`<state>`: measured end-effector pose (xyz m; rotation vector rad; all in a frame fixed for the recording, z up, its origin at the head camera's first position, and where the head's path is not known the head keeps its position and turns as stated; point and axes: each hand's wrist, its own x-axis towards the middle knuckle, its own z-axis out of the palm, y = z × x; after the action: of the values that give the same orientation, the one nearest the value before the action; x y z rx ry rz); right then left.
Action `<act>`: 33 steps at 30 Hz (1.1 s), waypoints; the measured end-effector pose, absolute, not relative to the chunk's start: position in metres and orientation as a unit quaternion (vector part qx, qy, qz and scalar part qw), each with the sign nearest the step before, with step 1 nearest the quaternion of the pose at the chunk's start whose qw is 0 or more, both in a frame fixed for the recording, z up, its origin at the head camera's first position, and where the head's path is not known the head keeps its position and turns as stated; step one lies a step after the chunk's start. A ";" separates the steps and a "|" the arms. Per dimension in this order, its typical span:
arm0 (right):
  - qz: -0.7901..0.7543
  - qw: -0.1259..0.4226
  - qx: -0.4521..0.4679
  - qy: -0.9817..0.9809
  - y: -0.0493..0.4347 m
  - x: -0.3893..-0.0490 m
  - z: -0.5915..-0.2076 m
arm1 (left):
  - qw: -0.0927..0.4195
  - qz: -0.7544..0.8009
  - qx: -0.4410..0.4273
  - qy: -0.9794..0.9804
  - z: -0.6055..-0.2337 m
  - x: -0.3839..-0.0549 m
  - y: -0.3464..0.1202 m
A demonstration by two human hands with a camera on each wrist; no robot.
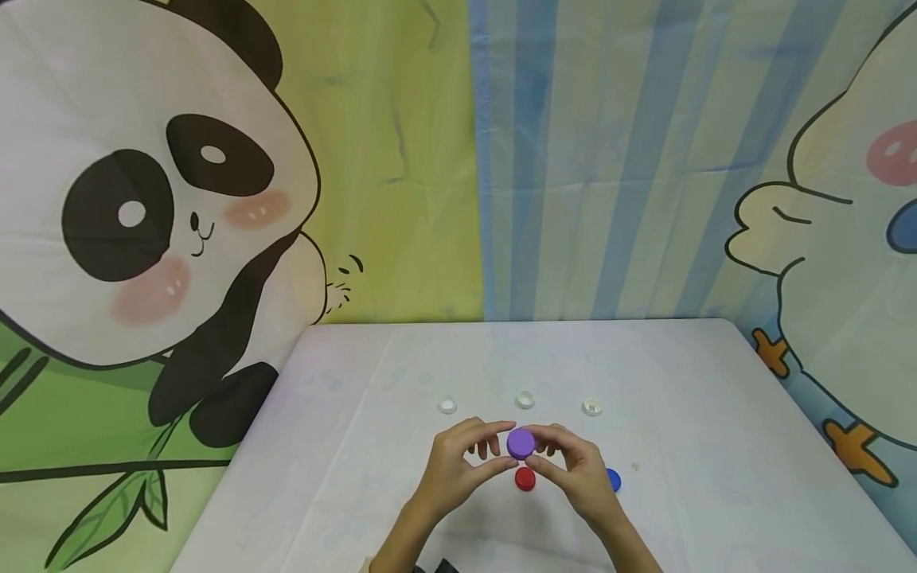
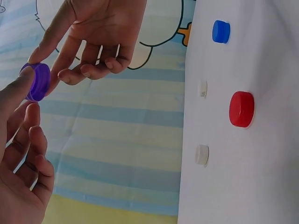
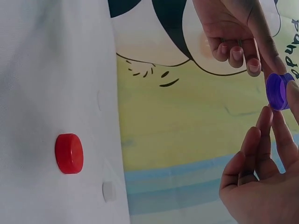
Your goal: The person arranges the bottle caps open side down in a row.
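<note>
A purple bottle cap [image 1: 520, 443] is held up above the table between both hands. My left hand [image 1: 458, 461] pinches its left side with thumb and index finger. From the other side, my right hand [image 1: 579, 469] grips the same cap, also by thumb and index finger. In the left wrist view the purple cap [image 2: 39, 82] shows its ridged rim, and the right wrist view lets me look into its hollow inside. The remaining fingers of both hands are loosely bent and touch nothing.
On the white table [image 1: 358, 477], a red cap [image 1: 525, 479] lies just below the hands and a blue cap [image 1: 614, 480] beside the right wrist. Three white caps, the middle one [image 1: 525, 399] among them, form a row farther back. Printed cloth walls stand behind.
</note>
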<state>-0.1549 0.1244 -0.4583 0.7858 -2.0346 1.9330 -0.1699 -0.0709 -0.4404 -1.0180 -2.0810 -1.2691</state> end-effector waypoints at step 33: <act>0.358 0.217 0.293 -0.860 0.056 -0.185 -0.514 | 0.045 -0.431 -0.283 -0.856 -0.498 -0.198 -0.151</act>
<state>-0.1848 0.0562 -0.5136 0.8117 -2.3824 0.9909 -0.1980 -0.1514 -0.4977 -0.8650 -2.6139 -1.3161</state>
